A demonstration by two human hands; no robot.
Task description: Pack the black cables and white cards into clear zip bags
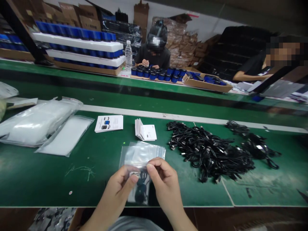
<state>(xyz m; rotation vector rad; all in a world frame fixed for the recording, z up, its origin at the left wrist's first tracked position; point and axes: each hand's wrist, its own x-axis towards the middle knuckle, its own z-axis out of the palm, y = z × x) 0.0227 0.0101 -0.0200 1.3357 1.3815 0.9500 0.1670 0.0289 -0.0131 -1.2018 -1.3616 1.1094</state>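
— Grip?
— Left hand (120, 184) and right hand (166, 178), each thumb against fingers, pinch the far edge of a clear bag (131, 197) containing a black cable (141, 188).
— Bag position?
— Near side of the green table (96, 183), left of the cable pile (211, 154).

Assembly workshop: workbench (96, 179), stacked cartons (90, 23)

Clear bag (131, 196) (black cable (141, 188) inside)
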